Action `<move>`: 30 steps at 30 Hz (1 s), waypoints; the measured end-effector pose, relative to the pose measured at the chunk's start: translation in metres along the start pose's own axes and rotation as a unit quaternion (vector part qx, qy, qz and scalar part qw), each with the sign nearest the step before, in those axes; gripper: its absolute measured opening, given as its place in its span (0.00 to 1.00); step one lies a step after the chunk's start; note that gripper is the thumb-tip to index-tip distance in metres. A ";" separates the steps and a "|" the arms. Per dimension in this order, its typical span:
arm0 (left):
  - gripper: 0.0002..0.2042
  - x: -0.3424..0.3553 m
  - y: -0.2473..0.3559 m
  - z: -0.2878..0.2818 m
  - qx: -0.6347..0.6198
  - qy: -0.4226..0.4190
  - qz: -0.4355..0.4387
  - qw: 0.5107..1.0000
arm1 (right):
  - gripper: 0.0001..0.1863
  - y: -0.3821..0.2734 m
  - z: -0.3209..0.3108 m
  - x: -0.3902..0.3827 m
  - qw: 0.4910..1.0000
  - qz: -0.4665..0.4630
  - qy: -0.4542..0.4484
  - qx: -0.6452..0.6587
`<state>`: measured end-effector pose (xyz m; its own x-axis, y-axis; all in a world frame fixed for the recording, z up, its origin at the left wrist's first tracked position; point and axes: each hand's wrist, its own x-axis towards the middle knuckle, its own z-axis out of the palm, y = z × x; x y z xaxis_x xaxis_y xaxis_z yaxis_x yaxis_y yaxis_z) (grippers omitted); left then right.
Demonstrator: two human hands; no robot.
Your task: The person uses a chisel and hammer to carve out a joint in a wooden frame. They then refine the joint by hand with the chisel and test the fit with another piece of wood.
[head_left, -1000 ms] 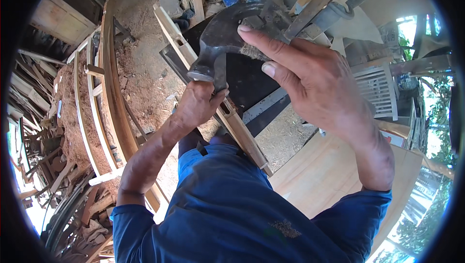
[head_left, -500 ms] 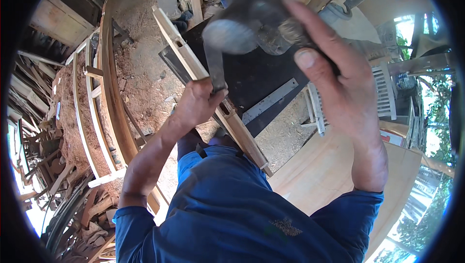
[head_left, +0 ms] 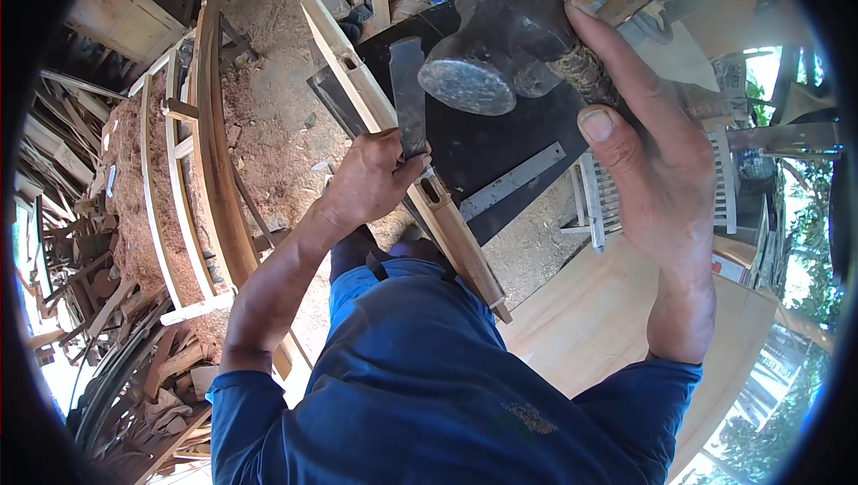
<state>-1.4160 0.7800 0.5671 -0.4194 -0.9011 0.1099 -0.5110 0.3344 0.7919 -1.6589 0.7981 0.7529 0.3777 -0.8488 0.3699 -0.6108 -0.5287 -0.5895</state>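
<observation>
Left hand point(head_left: 371, 183) fingers clenched on chisel point(head_left: 409, 96) against wooden rail point(head_left: 402, 141); right hand point(head_left: 657, 159) grips raised mallet point(head_left: 500, 38).

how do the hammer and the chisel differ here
The hammer has a thick, rounded dark head with a flat grey face; the chisel is a thin flat blade. The right hand holds the hammer raised, while the left hand holds the chisel upright on the wooden rail. Both are dark, worn metal.
</observation>
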 end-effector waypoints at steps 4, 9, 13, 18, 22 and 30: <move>0.09 -0.001 -0.003 0.003 0.012 -0.004 0.017 1.000 | 0.30 -0.005 0.005 0.009 0.997 -0.048 0.048 -0.032; 0.08 0.001 -0.004 0.004 0.020 0.003 0.062 0.998 | 0.29 0.004 0.007 0.003 0.994 -0.062 0.081 -0.041; 0.08 0.004 -0.004 0.003 0.014 -0.005 0.063 0.998 | 0.28 0.023 0.011 0.002 0.988 -0.106 0.107 -0.046; 0.07 -0.007 -0.003 0.008 0.021 0.035 0.073 0.996 | 0.26 0.006 -0.001 0.000 0.991 -0.083 0.020 -0.100; 0.07 -0.011 -0.004 0.013 0.021 0.053 0.084 0.995 | 0.26 -0.013 -0.003 0.006 0.985 0.029 -0.119 -0.122; 0.08 -0.011 -0.005 0.014 0.036 0.054 0.077 0.995 | 0.28 -0.008 0.005 0.009 0.966 0.046 -0.196 -0.160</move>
<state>-1.4192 0.7923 0.5533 -0.4157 -0.8604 0.2946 -0.5006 0.4870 0.7157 -1.6473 0.7948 0.7570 0.5085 -0.8610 -0.0117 -0.8141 -0.4763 -0.3322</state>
